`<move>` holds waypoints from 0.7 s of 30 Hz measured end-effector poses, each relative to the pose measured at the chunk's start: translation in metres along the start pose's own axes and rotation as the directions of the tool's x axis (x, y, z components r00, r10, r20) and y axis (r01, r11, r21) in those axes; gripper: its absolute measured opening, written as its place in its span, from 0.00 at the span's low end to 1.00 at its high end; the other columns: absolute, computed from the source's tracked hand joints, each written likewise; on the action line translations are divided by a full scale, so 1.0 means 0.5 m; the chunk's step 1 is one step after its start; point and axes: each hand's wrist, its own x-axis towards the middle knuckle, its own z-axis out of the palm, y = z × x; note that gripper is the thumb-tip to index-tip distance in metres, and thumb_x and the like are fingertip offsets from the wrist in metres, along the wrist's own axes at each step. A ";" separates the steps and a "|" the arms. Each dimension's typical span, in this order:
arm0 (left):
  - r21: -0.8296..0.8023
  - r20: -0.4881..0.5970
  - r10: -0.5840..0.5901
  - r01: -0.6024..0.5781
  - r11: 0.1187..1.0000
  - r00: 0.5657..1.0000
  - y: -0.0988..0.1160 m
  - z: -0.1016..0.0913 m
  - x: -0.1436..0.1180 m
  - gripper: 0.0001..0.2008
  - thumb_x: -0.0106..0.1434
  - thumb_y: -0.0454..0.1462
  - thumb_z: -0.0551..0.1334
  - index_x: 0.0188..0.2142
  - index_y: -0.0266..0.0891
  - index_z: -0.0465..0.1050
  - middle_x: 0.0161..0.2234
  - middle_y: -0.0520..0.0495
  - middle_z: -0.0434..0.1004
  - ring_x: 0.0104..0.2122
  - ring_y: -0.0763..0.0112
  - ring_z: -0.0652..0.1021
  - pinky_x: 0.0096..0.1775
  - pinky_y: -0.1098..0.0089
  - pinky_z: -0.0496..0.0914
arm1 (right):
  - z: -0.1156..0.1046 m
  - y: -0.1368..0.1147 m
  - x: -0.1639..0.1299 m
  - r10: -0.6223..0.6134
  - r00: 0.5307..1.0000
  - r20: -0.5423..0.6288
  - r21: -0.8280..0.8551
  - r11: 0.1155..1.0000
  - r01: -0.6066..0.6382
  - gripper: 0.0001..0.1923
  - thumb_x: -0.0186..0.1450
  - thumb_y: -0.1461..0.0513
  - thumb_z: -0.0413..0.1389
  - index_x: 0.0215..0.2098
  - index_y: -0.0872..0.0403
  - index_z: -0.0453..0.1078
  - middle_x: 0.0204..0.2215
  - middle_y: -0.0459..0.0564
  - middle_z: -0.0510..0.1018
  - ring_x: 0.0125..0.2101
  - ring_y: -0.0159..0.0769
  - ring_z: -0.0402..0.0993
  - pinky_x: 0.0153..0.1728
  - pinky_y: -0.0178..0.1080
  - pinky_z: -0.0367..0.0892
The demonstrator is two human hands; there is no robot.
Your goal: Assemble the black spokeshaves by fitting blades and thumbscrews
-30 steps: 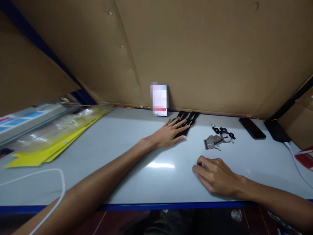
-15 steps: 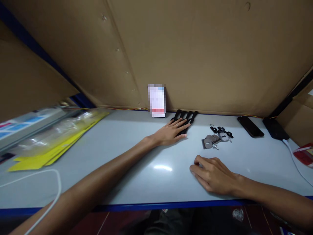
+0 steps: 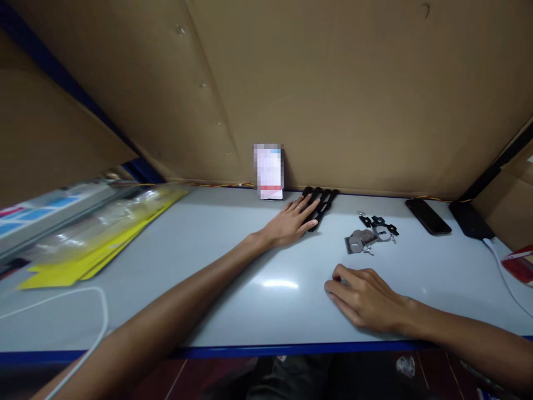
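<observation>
Under the flat, open left hand (image 3: 289, 225), half-hidden black straps (image 3: 321, 200); right hand (image 3: 362, 297) loosely curled, empty.

The black slotted pieces (image 3: 321, 201) your left hand reaches lie flat at the far edge of the bench, close to the brown back wall. They are several long, narrow, matte black strips with elongated openings along their length, set side by side and fanned slightly, their ends pointing away from you and a little to the right. Your fingertips cover their near left ends; the rest shows clear. Whether the strips are joined or separate cannot be told.
</observation>
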 end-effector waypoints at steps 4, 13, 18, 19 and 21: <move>-0.063 0.018 -0.082 0.083 0.995 0.997 0.000 -0.004 -0.011 0.42 0.74 0.56 0.40 0.74 0.31 0.29 0.75 0.33 0.37 0.73 0.51 0.48 0.70 0.50 0.49 | 0.004 0.001 -0.002 0.001 1.000 -0.025 0.024 1.000 0.000 0.12 0.74 0.64 0.47 0.43 0.56 0.72 0.39 0.52 0.73 0.25 0.30 0.60 0.27 0.37 0.58; -0.081 0.080 -0.117 0.123 0.989 0.990 0.017 -0.009 -0.089 0.41 0.75 0.54 0.43 0.74 0.35 0.22 0.74 0.33 0.33 0.73 0.48 0.47 0.70 0.43 0.49 | 0.003 0.002 -0.003 -0.002 1.000 -0.019 0.025 1.000 0.002 0.13 0.75 0.62 0.45 0.43 0.55 0.72 0.39 0.52 0.73 0.25 0.30 0.60 0.27 0.38 0.59; -0.024 -0.007 -0.097 0.097 0.995 0.995 0.059 -0.027 -0.208 0.39 0.76 0.51 0.49 0.75 0.42 0.26 0.73 0.34 0.44 0.72 0.47 0.52 0.66 0.44 0.60 | 0.001 0.001 -0.001 -0.012 1.000 -0.017 0.015 1.000 0.012 0.12 0.74 0.63 0.46 0.44 0.56 0.72 0.41 0.53 0.74 0.25 0.30 0.61 0.27 0.38 0.59; -0.017 -0.033 -0.084 0.083 0.996 0.996 0.063 -0.037 -0.233 0.38 0.76 0.49 0.50 0.75 0.45 0.29 0.72 0.36 0.49 0.70 0.48 0.57 0.65 0.46 0.64 | 0.002 0.001 -0.001 -0.015 1.000 -0.016 0.011 1.000 0.015 0.12 0.74 0.63 0.46 0.44 0.56 0.72 0.41 0.54 0.74 0.25 0.30 0.61 0.27 0.38 0.58; -0.023 -0.039 -0.075 0.075 0.997 0.996 0.061 -0.060 -0.277 0.34 0.76 0.44 0.51 0.75 0.48 0.35 0.70 0.38 0.58 0.65 0.51 0.69 0.60 0.52 0.72 | 0.004 0.001 -0.002 -0.017 1.000 -0.013 0.010 1.000 0.017 0.12 0.74 0.64 0.46 0.44 0.56 0.72 0.41 0.54 0.74 0.24 0.30 0.60 0.26 0.37 0.57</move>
